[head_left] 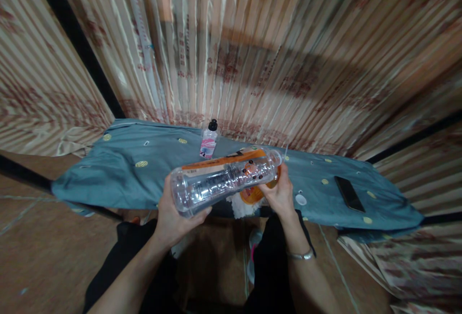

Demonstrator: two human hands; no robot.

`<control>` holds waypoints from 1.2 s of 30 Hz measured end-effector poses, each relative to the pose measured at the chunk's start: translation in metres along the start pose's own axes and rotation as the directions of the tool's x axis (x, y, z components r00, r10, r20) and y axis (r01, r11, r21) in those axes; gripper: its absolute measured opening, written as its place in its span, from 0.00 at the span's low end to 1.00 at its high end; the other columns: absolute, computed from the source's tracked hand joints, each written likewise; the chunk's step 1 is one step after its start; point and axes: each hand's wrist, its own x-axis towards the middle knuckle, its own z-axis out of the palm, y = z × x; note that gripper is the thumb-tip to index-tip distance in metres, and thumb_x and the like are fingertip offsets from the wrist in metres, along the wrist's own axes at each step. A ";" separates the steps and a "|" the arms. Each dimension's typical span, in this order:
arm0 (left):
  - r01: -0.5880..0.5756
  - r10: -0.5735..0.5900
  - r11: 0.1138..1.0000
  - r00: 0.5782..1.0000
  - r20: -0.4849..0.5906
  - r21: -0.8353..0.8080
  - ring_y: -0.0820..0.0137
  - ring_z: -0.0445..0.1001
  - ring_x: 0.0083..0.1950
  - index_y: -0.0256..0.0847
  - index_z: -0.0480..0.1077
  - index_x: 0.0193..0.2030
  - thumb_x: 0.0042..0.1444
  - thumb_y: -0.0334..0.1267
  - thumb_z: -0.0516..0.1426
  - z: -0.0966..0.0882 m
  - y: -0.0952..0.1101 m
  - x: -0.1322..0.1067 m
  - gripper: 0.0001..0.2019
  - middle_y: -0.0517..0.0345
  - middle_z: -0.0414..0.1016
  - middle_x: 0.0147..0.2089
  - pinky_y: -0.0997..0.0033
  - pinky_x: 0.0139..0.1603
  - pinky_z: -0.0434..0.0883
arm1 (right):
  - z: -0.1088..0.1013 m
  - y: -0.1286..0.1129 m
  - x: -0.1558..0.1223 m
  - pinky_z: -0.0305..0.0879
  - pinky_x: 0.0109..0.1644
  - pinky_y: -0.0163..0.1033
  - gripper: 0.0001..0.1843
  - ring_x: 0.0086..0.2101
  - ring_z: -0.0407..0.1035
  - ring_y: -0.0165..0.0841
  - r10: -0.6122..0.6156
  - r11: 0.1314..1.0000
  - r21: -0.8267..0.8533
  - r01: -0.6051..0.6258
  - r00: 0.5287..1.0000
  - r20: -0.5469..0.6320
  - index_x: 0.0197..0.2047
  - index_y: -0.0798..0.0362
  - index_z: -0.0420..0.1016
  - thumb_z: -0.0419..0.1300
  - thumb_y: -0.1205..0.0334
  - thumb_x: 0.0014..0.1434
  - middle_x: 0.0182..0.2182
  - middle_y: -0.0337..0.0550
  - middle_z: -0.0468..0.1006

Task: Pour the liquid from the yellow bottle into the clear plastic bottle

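A striped, flower-printed curtain point(231, 64) hangs behind everything. Before it stretches a narrow bed or bench spread with a blue sheet point(119, 174). Above the sheet, in the middle of the view, is a large clear bottle point(224, 182) with an orange-edged label, tipped well over, its base toward the left and its neck toward the right. The left hand point(176, 222) is curled round the base, thumb underneath. The right hand point(281, 196) is closed on an orange container point(252, 196) that sits partly behind the bottle's neck; the fingers on its far side are hidden. Below it lies a white cloth point(243, 208) at the sheet's near edge. A dark phone point(349, 194) lies to the right, and a small bottle point(208, 142) with a black top is farther back. Smallest is a white disc point(301, 200), just beside the right hand.

The work seems to be at lining up the two vessels, perhaps for pouring; I cannot tell whether their mouths meet. The next move calls for a steady tilt and both holds kept firm.
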 end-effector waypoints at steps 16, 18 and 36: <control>-0.019 0.019 1.000 1.000 -0.010 0.009 0.49 0.91 0.48 0.48 0.70 0.64 0.39 0.52 0.79 -0.001 -0.001 -0.001 0.45 0.53 0.88 0.51 0.47 0.51 0.90 | 0.001 0.002 0.000 0.84 0.63 0.61 0.47 0.54 0.87 0.53 -0.020 1.000 0.000 0.020 1.000 0.003 0.74 0.55 0.70 0.72 0.49 0.54 0.59 0.60 0.88; -0.028 0.028 1.000 1.000 -0.007 0.003 0.49 0.91 0.49 0.49 0.70 0.64 0.38 0.52 0.79 -0.001 -0.002 -0.001 0.45 0.52 0.87 0.51 0.46 0.51 0.90 | 0.001 0.003 0.000 0.85 0.63 0.60 0.47 0.54 0.87 0.53 -0.029 1.000 -0.009 0.029 1.000 0.004 0.75 0.54 0.69 0.72 0.50 0.55 0.59 0.59 0.88; 0.009 -0.009 1.000 0.999 0.032 0.005 0.50 0.91 0.51 0.47 0.66 0.65 0.40 0.51 0.79 -0.002 0.003 -0.001 0.47 0.52 0.85 0.51 0.46 0.55 0.90 | -0.001 0.004 0.000 0.83 0.65 0.60 0.50 0.55 0.87 0.53 -0.002 1.000 -0.013 0.003 1.000 0.025 0.76 0.52 0.69 0.75 0.49 0.54 0.60 0.58 0.88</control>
